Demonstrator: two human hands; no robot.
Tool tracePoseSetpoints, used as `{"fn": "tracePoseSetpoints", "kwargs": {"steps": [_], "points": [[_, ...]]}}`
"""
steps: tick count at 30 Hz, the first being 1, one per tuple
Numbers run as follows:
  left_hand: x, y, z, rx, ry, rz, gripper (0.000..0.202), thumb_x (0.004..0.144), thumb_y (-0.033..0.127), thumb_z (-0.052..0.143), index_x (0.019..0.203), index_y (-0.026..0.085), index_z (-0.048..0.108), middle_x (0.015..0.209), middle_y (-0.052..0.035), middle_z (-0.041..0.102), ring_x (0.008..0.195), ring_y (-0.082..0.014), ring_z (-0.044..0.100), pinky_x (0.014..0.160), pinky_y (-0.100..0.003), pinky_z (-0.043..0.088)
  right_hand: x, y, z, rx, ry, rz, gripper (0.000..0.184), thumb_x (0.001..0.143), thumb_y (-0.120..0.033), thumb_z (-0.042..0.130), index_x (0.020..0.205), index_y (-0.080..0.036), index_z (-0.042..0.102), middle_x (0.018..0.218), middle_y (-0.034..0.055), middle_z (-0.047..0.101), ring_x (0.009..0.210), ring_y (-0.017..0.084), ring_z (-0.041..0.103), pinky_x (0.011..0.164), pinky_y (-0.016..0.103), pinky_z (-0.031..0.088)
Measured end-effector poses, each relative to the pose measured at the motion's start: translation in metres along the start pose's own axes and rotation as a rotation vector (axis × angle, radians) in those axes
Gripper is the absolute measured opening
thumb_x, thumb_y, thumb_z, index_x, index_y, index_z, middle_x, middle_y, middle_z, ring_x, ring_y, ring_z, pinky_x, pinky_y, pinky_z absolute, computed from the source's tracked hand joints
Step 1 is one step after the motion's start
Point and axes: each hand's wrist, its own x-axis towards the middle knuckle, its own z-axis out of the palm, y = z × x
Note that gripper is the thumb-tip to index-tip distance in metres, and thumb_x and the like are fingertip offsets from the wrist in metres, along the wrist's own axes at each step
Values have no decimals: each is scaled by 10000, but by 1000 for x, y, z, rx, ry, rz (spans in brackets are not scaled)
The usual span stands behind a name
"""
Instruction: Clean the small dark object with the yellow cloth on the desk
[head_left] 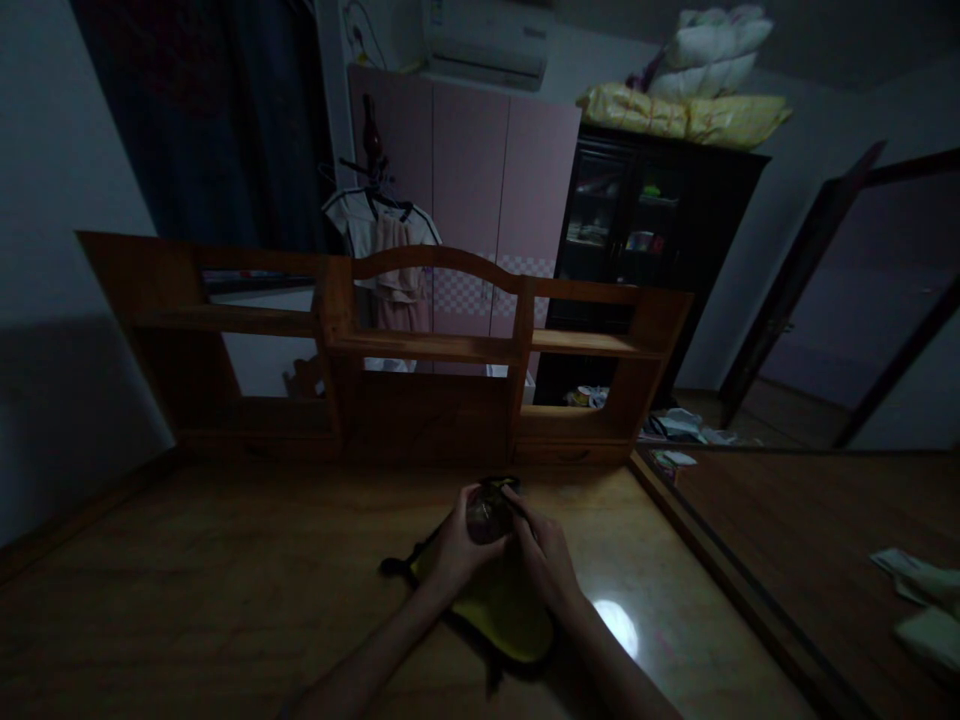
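My left hand curls round a dark, rounded, shiny object, with the thumb along its near side. Its exact kind is too dim to tell. My right hand is closed at the object's upper right edge, fingers by a dark, yellow-flecked part on top. What those fingers grip is hard to make out. Under both hands a yellow-green cloth-like piece with a dark border lies on the wooden desk. Dark tabs stick out at its left corner and near edge. My forearms cover part of it.
A wooden shelf unit rises along the desk's far edge. The desk has a raised right border, with wooden flooring beyond. Behind stand a pink wardrobe, a black cabinet and hanging clothes. Pale cloth lies far right.
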Motion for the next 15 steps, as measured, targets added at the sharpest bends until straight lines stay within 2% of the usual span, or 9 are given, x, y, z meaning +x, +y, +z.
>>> {"fn": "tracePoseSetpoints", "kwargs": {"steps": [4,9,11,15], "points": [[-9,5,-1,230,-78,97,826,584,331,829,1293,249,413,1223,-88,593,1094,-266,596,942,-394,482,-1,0,-4,36,41,-2,398,930,-264,428,1314,-286,530,1288,17,607,1192,228,561,1043,431,420],[-14,-6,-2,604,-182,289,893,578,313,814,1354,252,376,1277,-112,554,1135,-319,557,970,-457,453,-1,-3,-6,82,4,-52,399,926,-250,409,1299,-296,545,1308,1,591,1232,216,527,1081,442,378],[-14,-10,-3,704,-183,332,896,580,303,808,1359,242,369,1283,-124,544,1157,-334,536,991,-476,431,0,-7,-6,109,-21,-73,409,925,-252,405,1311,-290,533,1351,-4,552,1278,210,480,1114,448,333],[-12,-11,-4,788,-133,310,925,562,295,808,1365,225,354,1288,-136,534,1158,-342,529,987,-475,430,1,-13,-5,164,-60,-84,426,930,-259,390,1342,-282,498,1407,-11,489,1332,198,411,1148,452,272]]}}
